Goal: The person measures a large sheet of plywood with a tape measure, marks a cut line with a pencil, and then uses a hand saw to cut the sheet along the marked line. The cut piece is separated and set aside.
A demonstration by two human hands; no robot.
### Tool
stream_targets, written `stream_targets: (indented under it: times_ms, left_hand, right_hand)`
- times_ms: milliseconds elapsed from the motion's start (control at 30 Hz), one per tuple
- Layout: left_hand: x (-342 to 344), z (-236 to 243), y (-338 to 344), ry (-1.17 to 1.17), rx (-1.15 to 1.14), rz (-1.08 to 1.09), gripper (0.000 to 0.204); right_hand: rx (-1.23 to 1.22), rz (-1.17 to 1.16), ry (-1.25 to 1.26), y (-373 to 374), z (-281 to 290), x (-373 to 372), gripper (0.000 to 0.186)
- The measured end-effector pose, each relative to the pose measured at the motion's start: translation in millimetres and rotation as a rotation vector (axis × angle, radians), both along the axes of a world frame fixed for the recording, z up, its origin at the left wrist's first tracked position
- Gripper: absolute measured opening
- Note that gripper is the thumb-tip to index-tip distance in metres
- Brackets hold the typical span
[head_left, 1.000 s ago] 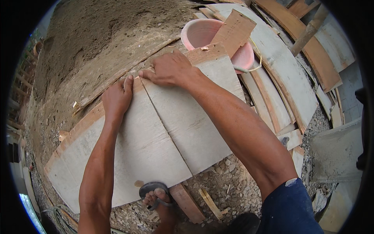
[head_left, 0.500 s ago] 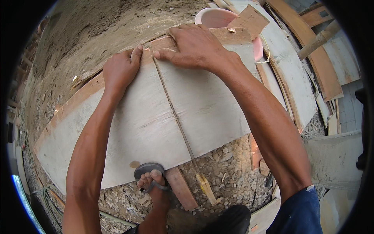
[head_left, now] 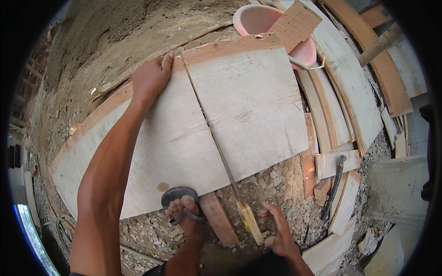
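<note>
The right hand (head_left: 280, 233) has left the flat, grey-white wooden board (head_left: 251, 106) lying over gravel (head_left: 281, 181) and is open beside the pale wooden saw handle (head_left: 250, 223); only the left hand (head_left: 152, 78) grips the board's far edge, so 1 hand steadies it.

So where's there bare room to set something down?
The plywood panel is bare right of its cut, towards the pink basin. Below its edge, gravel lies open between the wooden saw handle, right hand and reddish board. It's crowded around the sandaled foot and wood block, and among stacked boards at right.
</note>
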State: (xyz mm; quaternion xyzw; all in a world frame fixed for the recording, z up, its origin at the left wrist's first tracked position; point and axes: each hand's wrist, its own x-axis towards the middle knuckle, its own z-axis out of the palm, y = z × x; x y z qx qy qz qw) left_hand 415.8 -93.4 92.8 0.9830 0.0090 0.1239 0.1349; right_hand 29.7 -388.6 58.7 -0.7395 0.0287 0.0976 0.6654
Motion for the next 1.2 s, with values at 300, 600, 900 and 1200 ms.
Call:
stream_targets:
  times_ms: [300, 600, 900, 1200]
  left_hand:
    - [-0.6, 4.5, -5.8, -0.017, -0.009, 0.028, 0.071]
    - [-2.5, 1.7, -1.0, -0.068, 0.025, 0.003, 0.074]
    - [-1.3, 9.9, -1.3, 0.015, -0.006, -0.002, 0.074]
    - [-4.6, 29.2, 0.9, -0.011, 0.005, 0.020, 0.074]
  right_hand:
    - [-0.183, -0.178, -0.076, 56.5, 20.4, -19.4, 0.058]
    - [-0.132, -0.316, -0.466, 50.8, -14.9, -15.2, 0.047]
    - [-0.018, -0.204, 0.074, 17.3, 38.1, -85.9, 0.037]
    - [-0.098, -0.373, -0.501, 60.1, -61.8, -16.8, 0.037]
